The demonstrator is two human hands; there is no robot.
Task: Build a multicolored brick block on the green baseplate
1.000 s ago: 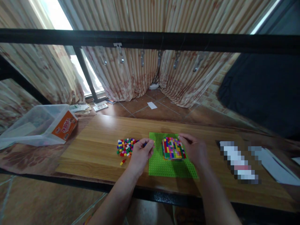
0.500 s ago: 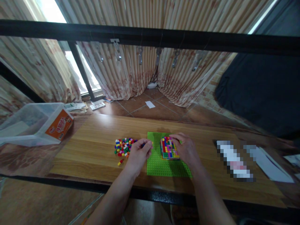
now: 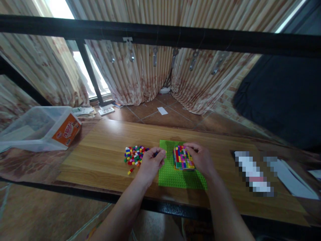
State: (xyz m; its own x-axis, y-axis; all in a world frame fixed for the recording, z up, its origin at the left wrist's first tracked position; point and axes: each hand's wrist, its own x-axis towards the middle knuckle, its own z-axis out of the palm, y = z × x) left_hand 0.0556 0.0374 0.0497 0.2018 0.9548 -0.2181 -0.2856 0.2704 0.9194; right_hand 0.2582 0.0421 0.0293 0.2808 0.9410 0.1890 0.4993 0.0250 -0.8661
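Observation:
A green studded baseplate (image 3: 167, 174) lies on the wooden table, and on it stands a layered block of small multicoloured toy bricks (image 3: 182, 158). My right hand (image 3: 202, 159) is at the block's right side, its thumb and fingers closed at the far right corner; the fingertips are partly hidden. Above the baseplate's left edge, my left hand (image 3: 151, 164) is closed in a pinch. A speck of yellow, apparently a small toy brick (image 3: 166, 152), shows at its fingertips. Left of that hand lies a pile of loose toy bricks (image 3: 134, 155), partly covered by it.
A red and yellow brick piece (image 3: 130, 171) lies just in front of the pile. A clear plastic bin (image 3: 41, 134) with an orange label stands left of the table (image 3: 97, 160). Blurred-out items and white papers (image 3: 296, 179) lie at the right. A black bar (image 3: 160, 31) crosses beyond the table.
The whole view has shifted slightly. Both hands keep nearly the same poses, the left in its pinch and the right at the block's far right corner.

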